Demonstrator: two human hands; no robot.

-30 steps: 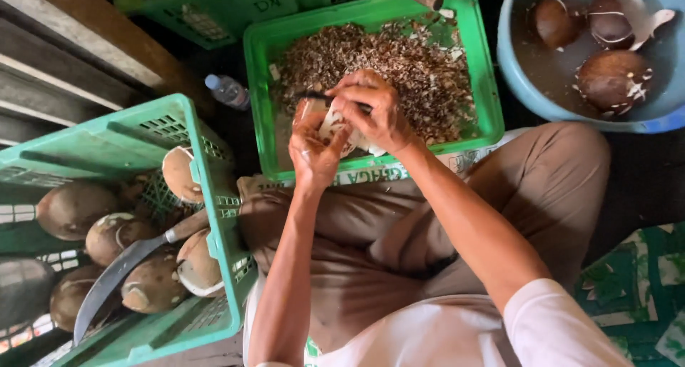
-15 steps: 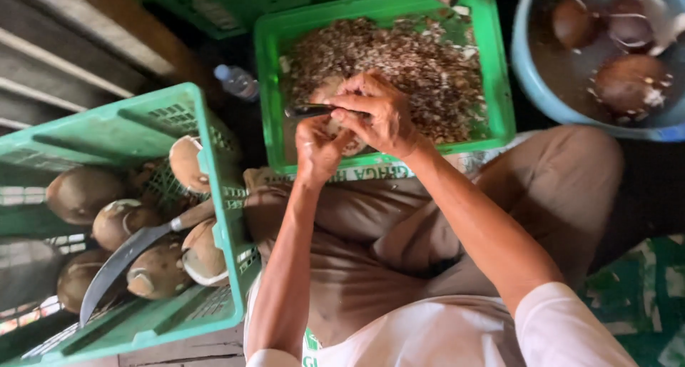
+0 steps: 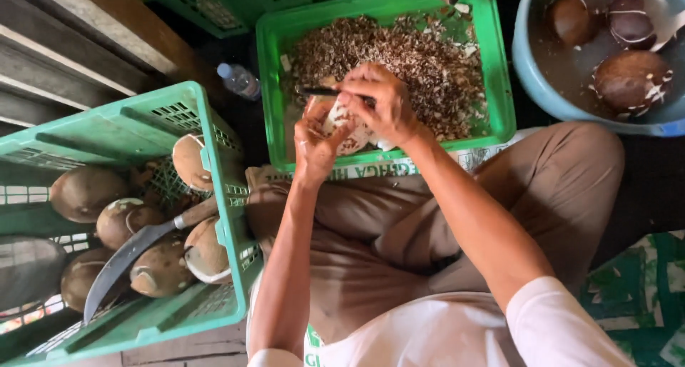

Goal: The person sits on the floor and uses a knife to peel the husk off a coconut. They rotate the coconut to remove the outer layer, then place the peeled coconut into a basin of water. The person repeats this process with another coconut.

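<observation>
a coconut piece point(image 3: 341, 124) is cupped in the left hand point(image 3: 317, 149), over the near edge of the green crate of shavings point(image 3: 499, 88). a small knife point(image 3: 321, 92) is pinched by the right hand point(image 3: 382, 103), blade laid across the piece. risk judged: a slip off the wet flesh could drive the blade into the left thumb, or the piece could be dropped into the shavings. against the earlier frame, both hands are seen at much the same spot; the view is only shifted slightly.
</observation>
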